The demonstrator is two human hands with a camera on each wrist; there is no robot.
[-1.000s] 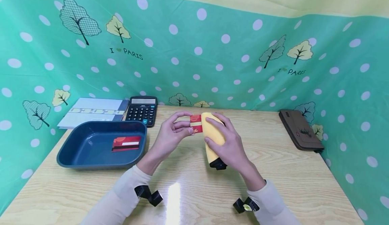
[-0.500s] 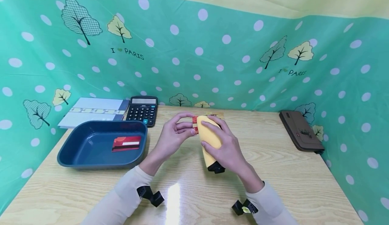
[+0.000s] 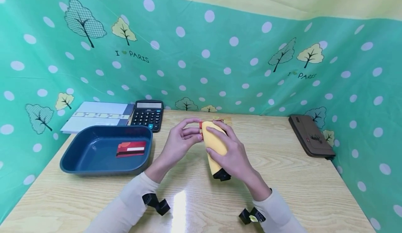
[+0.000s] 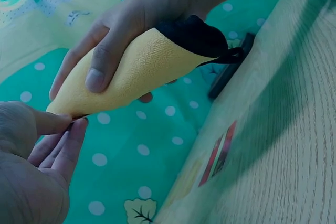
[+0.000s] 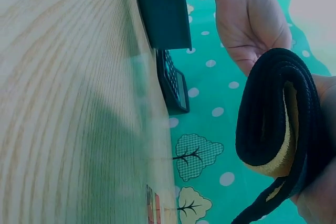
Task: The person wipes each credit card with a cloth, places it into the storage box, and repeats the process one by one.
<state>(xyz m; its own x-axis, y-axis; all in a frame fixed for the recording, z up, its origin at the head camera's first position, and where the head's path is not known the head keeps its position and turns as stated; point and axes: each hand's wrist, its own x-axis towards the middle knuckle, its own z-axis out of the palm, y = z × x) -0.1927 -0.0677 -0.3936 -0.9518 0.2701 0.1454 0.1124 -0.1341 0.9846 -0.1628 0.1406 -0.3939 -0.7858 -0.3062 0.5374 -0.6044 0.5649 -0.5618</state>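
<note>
My left hand (image 3: 177, 140) pinches a red card (image 3: 201, 130) at its edge, between thumb and fingers. Most of that card is hidden under a folded yellow cloth (image 3: 213, 142) with black edging. My right hand (image 3: 233, 152) grips the cloth from the right, its thumb along the near face. Seen from the right wrist, the black edge of the cloth (image 5: 249, 108) shows several rolled layers. In the left wrist view the cloth (image 4: 131, 72) meets the left fingertips (image 4: 79, 127). Another red card (image 3: 131, 149) lies in the blue basin (image 3: 67, 163).
A calculator (image 3: 147, 116) and a pale folder or book (image 3: 94, 116) lie behind the basin. Past the right hand, a red-striped card (image 4: 218, 153) and a yellowish flat piece (image 4: 184, 182) are on the table. A brown wallet (image 3: 311, 135) lies at the right, near the curtain.
The cloth and right hand have moved left and slightly nearer, covering more of the red card. The left hand has shifted slightly right. The basin and its card have stayed put.
</note>
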